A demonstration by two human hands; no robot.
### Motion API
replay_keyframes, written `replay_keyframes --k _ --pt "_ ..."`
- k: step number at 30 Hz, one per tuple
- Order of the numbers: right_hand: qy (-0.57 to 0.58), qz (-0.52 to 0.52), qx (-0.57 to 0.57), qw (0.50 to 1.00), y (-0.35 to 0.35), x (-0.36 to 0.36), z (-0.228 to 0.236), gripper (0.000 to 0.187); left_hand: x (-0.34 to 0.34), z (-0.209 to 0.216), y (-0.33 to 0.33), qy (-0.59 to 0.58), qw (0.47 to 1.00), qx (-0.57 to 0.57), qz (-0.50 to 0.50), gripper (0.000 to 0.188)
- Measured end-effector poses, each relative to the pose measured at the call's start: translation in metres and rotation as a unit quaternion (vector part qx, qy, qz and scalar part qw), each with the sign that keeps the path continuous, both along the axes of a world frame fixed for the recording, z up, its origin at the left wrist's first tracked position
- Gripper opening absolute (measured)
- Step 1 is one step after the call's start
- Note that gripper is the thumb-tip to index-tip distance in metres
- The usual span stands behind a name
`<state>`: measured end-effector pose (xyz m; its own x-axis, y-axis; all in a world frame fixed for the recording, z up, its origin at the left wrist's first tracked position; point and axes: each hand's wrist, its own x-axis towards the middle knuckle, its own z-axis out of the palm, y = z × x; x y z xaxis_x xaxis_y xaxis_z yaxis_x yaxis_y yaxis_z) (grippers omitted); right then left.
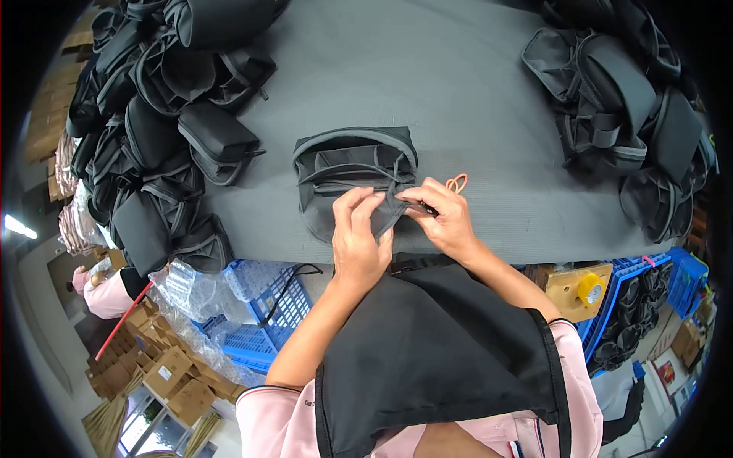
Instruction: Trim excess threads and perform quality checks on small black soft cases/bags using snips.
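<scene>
A black zippered pouch [355, 156] lies unfolded on the grey table, its inner pockets and dividers showing. My left hand [359, 233] is closed on the near right part of its flap, fingers bent over the fabric and thumb below. Facing it, my right hand [443, 217] pinches the pouch's edge at the right corner. Two orange loops [456, 183], like the handles of small scissors, stick out behind my right knuckles. A thin dark piece shows between those fingers. Whether the loops are held or lie on the table, I cannot tell.
Black pouches are heaped at the left [153, 130] and right [626, 99] of the grey table [427, 76]. Below its near edge stand a blue crate [286, 294] with clear plastic wrap and a yellow tape roll [590, 290] on a board. Another person [107, 294] is at far left.
</scene>
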<state>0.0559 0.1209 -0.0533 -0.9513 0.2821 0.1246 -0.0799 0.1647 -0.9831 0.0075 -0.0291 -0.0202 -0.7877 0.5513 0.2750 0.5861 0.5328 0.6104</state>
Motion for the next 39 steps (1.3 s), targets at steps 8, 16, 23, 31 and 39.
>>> replay_keyframes --k 8,16,23,31,39 --pt "-0.036 0.195 0.148 0.969 0.036 -0.002 -0.006 0.015 0.012 0.003 0.002 -0.155 0.987 -0.017 0.042 0.020" --pt "-0.077 0.227 0.032 0.970 0.045 0.015 -0.005 0.008 0.013 -0.001 -0.008 -0.482 0.875 -0.017 -0.048 0.015" --pt "-0.110 -0.064 -0.149 0.981 0.022 0.024 -0.010 0.005 0.011 -0.010 0.008 -0.714 0.677 0.179 -0.004 0.022" --pt "-0.179 -0.098 -0.036 0.978 0.013 0.000 -0.012 0.016 0.013 0.002 0.015 -0.463 0.880 0.039 -0.101 0.033" --pt "-0.117 -0.125 -0.061 0.983 0.004 -0.008 -0.031 0.023 0.017 -0.011 0.004 -0.671 0.713 0.199 0.044 0.031"
